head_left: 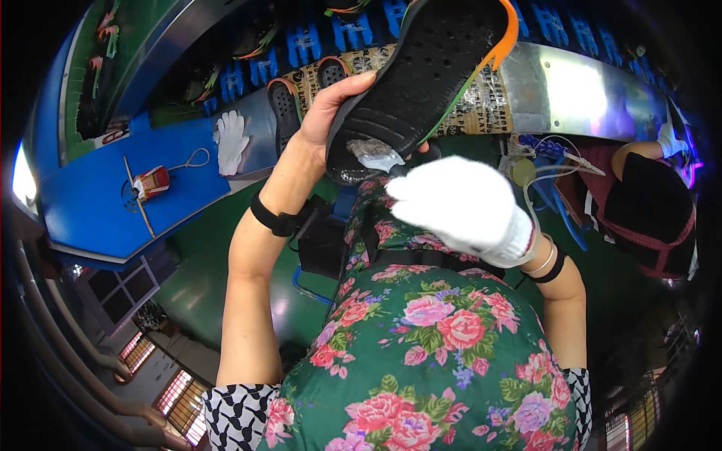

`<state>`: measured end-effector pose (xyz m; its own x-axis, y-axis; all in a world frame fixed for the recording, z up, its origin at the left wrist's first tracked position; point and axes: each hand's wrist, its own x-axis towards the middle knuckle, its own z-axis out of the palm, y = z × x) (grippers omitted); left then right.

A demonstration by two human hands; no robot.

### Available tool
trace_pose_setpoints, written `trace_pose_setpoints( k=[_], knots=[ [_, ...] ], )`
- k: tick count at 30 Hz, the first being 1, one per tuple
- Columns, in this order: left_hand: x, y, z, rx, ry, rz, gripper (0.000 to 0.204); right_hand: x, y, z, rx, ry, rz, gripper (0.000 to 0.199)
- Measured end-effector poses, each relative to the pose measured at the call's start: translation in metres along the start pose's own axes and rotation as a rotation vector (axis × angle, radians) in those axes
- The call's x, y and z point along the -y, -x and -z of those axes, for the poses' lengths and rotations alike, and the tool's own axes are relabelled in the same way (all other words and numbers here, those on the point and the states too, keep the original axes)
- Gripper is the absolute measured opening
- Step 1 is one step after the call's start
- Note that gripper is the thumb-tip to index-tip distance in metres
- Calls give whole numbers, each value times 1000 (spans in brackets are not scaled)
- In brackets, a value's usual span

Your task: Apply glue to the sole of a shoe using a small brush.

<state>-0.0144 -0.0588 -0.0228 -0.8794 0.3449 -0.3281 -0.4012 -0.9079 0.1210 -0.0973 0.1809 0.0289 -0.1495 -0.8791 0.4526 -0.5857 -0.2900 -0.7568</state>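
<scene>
My left hand, bare, grips a large black clog by its side, thumb on the near face and fingertips showing at the far edge. The clog is tilted, with several holes in its face and an orange and green rim. My right hand, in a white knitted glove, is closed around a tool with a dark handle, mostly hidden in the fingers. The tool's pale, greyish head lies against the clog's lower end. Whether it is a brush or a scraper I cannot tell.
Behind the clog runs a metal conveyor edge covered partly with printed tape, with blue racks beyond. Other dark clogs stand there. At left, a blue table bears a red container; a white glove lies beside it. Another person works at right.
</scene>
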Motion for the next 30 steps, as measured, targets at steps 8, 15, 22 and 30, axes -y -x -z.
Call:
trace_pose_setpoints(
  k=[8,15,22,30],
  knots=[
    [-9,4,-9,-80,-121,25,54,-2,-2,6,-9,-85,110,31],
    [-11,7,-21,-165,-180,50,40,-1,2,0,86,-22,133,30],
    [-11,-1,-5,-69,-134,-124,54,-9,-11,-12,-55,-348,7,25],
    [-14,-10,17,35,-30,-141,77,-8,-15,-11,-110,-456,-223,13]
  ],
)
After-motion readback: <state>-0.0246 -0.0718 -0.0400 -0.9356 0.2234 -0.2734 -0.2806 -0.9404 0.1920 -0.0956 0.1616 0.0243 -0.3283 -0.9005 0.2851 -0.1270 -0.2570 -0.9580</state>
